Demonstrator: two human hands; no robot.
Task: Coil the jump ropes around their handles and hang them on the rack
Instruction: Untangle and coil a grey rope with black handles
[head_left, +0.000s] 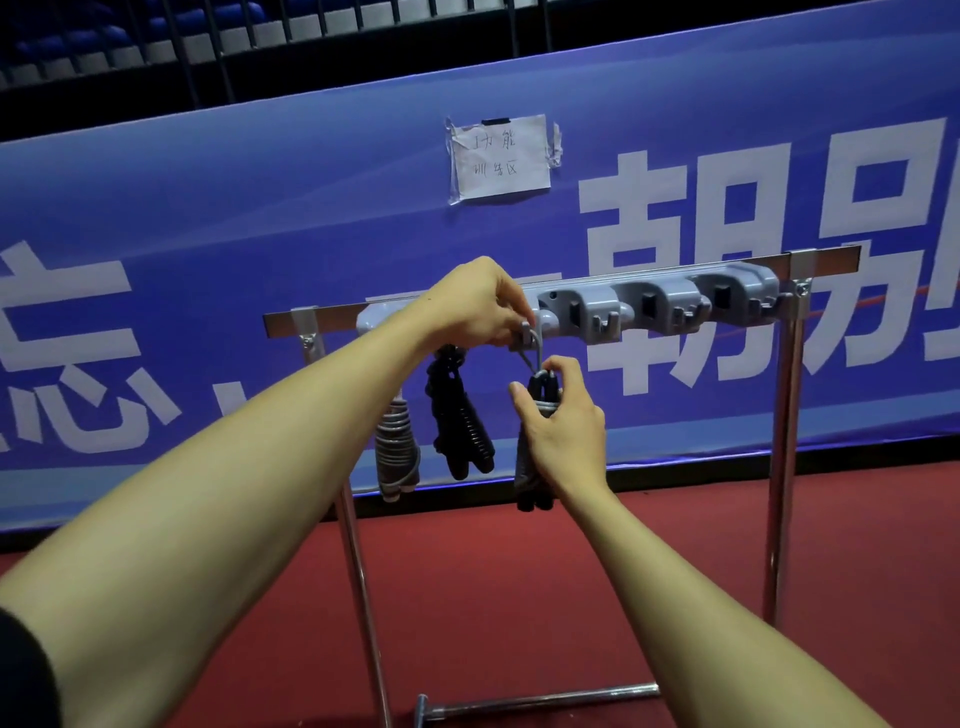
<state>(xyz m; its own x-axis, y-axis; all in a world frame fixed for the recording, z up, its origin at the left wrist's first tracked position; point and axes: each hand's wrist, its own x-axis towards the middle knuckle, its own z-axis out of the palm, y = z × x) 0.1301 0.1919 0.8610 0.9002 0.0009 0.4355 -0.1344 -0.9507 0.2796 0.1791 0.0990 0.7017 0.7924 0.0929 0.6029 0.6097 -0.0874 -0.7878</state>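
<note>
A metal rack (784, 415) carries a grey hook strip (660, 299) along its top bar. Two coiled ropes hang at the strip's left end: a grey-corded one (397, 452) and a black one (460, 421). My right hand (563, 421) grips a third coiled rope (527, 480) with black handles and grey cord, held upright below the strip. My left hand (475, 309) pinches that rope's grey loop (530, 348) at a hook on the strip.
A blue banner (260, 234) with white characters and a taped paper note (501, 158) stands right behind the rack. Red floor (519, 597) lies below, with the rack's foot bar (540, 701) near my arms. Hooks further right on the strip hold nothing.
</note>
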